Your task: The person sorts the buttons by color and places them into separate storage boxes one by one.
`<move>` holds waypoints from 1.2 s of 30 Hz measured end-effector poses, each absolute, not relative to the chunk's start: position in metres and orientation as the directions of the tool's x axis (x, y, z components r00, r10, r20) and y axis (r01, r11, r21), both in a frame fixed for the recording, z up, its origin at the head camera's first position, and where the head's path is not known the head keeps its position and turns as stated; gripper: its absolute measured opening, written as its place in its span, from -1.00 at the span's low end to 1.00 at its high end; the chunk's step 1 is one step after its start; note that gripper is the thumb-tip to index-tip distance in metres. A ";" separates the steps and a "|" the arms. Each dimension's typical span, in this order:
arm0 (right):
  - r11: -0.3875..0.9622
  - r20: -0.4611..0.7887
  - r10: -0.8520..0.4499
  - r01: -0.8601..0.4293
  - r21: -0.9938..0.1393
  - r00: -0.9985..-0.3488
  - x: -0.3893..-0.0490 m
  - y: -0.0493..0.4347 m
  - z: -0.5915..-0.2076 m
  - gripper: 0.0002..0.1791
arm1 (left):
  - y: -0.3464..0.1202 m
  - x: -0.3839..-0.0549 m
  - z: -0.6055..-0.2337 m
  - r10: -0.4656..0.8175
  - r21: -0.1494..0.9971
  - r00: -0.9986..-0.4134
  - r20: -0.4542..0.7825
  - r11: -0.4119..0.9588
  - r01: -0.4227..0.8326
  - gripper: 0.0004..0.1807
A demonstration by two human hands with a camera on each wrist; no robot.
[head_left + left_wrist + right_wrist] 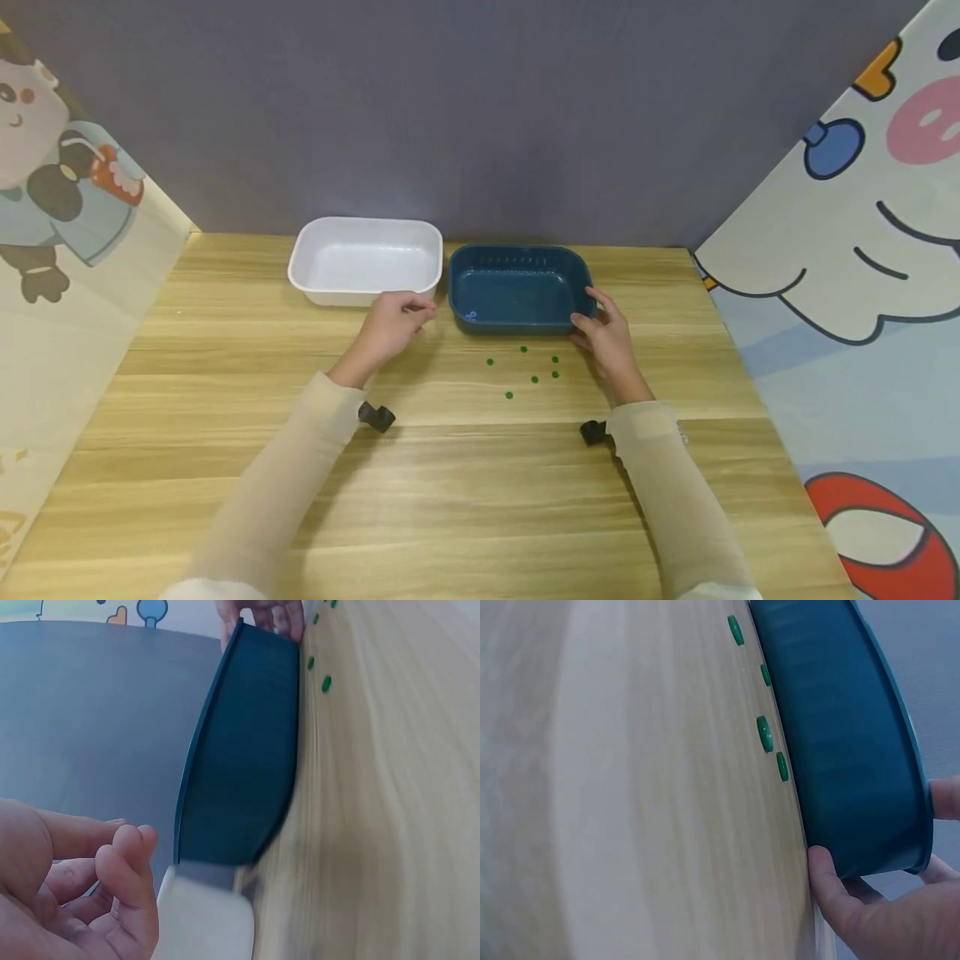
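A dark blue rectangular tub (517,323) stands upright at the back of the table. My right hand (609,337) grips its right end, with thumb and fingers spread round the corner, as the right wrist view also shows. Left of the tub, in front of a white tub (352,297), hovers my left hand (393,323). Its fingers are curled and the tips of thumb and forefinger come together, with nothing visible between them. Several small green discs (535,379) lie scattered on the wood just in front of the blue tub; the right wrist view shows some green discs (764,733) close to its base.
The white tub stands left of the blue one, a narrow gap between them. Behind both rises a grey partition (495,117). Printed cartoon panels, a left panel (97,275) and a right panel (817,375), flank the wooden table (480,517).
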State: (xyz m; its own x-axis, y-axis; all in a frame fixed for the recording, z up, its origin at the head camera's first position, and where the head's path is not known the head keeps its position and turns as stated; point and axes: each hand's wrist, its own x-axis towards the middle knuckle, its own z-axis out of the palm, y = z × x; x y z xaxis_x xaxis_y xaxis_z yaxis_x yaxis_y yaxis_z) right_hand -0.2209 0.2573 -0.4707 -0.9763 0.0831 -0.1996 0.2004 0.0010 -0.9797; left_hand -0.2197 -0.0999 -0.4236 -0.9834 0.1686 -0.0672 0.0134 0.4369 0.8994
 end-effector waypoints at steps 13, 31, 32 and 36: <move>0.009 -0.192 0.080 0.193 -0.981 -0.978 -0.220 0.259 -0.468 -0.24 | -0.136 -0.200 -0.429 0.142 0.875 -0.986 -0.089 0.484 -0.010 -0.80; 0.004 -0.192 0.083 0.193 -0.981 -0.978 -0.223 0.257 -0.469 -0.24 | -0.162 -0.191 -0.421 0.230 0.789 -0.960 -0.160 0.614 0.015 -0.82; 0.002 -0.194 0.086 0.195 -0.981 -0.977 -0.223 0.257 -0.469 -0.25 | -0.164 -0.191 -0.420 0.244 0.778 -0.956 -0.166 0.627 0.024 -0.82; -0.002 -0.199 0.086 0.200 -0.980 -0.976 -0.223 0.257 -0.470 -0.24 | -0.170 -0.189 -0.418 0.291 0.729 -0.935 -0.204 0.682 0.053 -0.83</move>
State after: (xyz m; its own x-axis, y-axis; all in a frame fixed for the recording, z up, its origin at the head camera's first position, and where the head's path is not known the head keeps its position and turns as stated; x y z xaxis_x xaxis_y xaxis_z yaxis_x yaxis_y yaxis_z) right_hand -0.2230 0.2570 -0.4702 -0.9761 0.0861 -0.1993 0.1999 -0.0022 -0.9798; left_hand -0.1890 -0.1704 -0.4176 -0.9348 0.2905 -0.2042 0.0528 0.6824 0.7291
